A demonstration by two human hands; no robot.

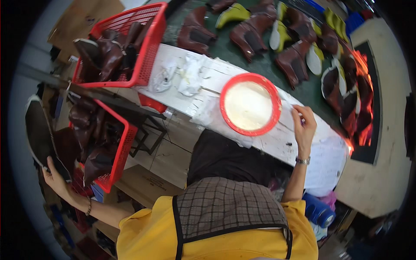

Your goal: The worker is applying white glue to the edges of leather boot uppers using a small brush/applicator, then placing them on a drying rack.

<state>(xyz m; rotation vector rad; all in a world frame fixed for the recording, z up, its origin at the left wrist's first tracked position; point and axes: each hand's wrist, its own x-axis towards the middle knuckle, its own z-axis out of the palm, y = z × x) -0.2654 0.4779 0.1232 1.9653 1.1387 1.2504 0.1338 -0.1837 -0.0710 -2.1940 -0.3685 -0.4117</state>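
Nearest the camera we see our yellow shirt (143,229) and, over it, a brown checked apron (229,208) edged in black. Reaching out to the left, our left grip (54,175) grasps a dark boot (39,130) at its lower end, thumb against it, just beside the lower red basket (119,156), where more brown boots (82,115) are heaped. On that wrist we wear a bracelet (89,207).

Our right grip (305,123), with a watch (302,160) below it, has its fingers bent over the white desk (216,71), near the rim of a red bowl (276,104); we cannot tell whether it pinches anything. White paste (247,106) fills much of the bowl. Crumpled plastic bags (190,76) lie to the left on the desk, and a printed sheet (323,169) lies to the right, near a blue bottle (320,210).

Beyond the desk, brown boots and yellow-green shoes (234,15) spread over a green surface (225,47). At upper left, an upper red basket (151,52) holds further brown boots.
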